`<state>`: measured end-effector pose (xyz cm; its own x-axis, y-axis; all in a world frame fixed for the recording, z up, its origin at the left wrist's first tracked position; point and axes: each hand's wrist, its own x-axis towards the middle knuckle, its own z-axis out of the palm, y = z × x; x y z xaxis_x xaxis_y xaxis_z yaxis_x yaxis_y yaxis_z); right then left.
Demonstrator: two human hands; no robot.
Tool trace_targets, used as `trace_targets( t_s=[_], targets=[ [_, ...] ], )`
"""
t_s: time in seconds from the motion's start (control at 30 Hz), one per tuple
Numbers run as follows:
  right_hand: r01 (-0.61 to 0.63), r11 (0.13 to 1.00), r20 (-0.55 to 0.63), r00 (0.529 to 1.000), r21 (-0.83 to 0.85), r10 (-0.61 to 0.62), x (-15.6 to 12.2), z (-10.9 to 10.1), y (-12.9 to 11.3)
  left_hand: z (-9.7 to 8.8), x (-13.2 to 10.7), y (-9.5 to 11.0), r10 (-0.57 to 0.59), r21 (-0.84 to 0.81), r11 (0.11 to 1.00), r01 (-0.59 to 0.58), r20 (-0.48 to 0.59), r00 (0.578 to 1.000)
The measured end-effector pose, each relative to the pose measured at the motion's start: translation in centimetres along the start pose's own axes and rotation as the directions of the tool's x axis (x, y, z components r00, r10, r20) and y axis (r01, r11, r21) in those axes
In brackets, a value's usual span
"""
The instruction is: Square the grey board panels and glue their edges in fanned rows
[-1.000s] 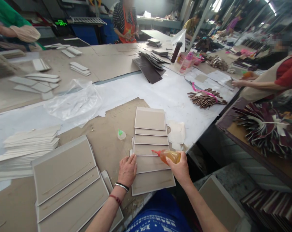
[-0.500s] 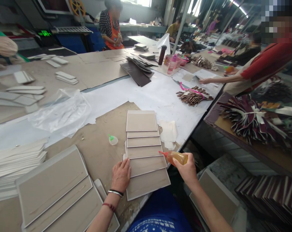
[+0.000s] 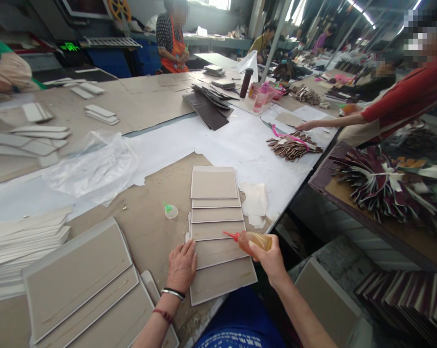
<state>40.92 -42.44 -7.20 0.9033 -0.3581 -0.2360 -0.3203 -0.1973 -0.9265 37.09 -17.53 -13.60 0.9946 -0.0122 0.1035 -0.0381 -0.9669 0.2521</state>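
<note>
A column of overlapping beige panels [image 3: 214,183] with pale edges lies in front of me, each overlapping its neighbour like steps. My left hand [image 3: 182,263] rests flat at the column's left edge, its fingertips touching a panel. In my right hand [image 3: 265,251] is a squeeze bottle [image 3: 253,241] of amber liquid, tilted sideways. Its red nozzle points left, at the surface of a middle panel. Faint streaks of liquid show on the lower panels. More large beige panels [image 3: 77,275] with similar streaks overlap at the lower left.
A small bottle with a green tip [image 3: 170,210] stands left of the column. Further off are a clear plastic bag [image 3: 95,169], dark sheets [image 3: 209,106] and a bundle of brown strips [image 3: 294,145]. At right, a co-worker in a red sleeve [image 3: 392,96] reaches over the table.
My right hand has moved the bottle left, so the nozzle has gone from the panel's right edge toward its middle. My left hand stays nearly in place.
</note>
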Motion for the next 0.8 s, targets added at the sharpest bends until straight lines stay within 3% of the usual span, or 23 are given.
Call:
trace_targets(
  t_s=[0.1, 0.17, 0.33, 0.53, 0.8],
  targets=[
    [-0.195, 0.969, 0.205, 0.965, 0.154, 0.161, -0.4, 2.2, -1.4, -0.2, 0.2, -0.1, -0.010, -0.024, 1.000, 0.010, -0.001, 1.000],
    [-0.212, 0.963, 0.238, 0.956, 0.168, 0.169, -0.2, 3.5, -2.3, -0.4, 0.7, -0.2, -0.006, -0.029, 1.000, 0.006, -0.002, 1.000],
    [-0.109, 0.988, 0.217, 0.973, 0.109, 0.084, 1.6, 6.6, -3.7, -1.0, 3.0, -0.5, -0.011, -0.035, 0.999, 0.010, -0.029, 1.000],
    [0.083, 0.996, 0.155, 0.985, -0.031, -0.077, 3.4, 9.6, -3.6, -0.6, 5.7, -0.9, -0.043, -0.009, 0.999, 0.043, 0.005, 0.999],
    [0.189, 0.967, 0.142, 0.976, -0.173, -0.166, 3.7, 10.4, -3.1, -0.8, 6.4, -0.6, -0.062, 0.027, 0.998, 0.060, 0.087, 0.994]
  ],
)
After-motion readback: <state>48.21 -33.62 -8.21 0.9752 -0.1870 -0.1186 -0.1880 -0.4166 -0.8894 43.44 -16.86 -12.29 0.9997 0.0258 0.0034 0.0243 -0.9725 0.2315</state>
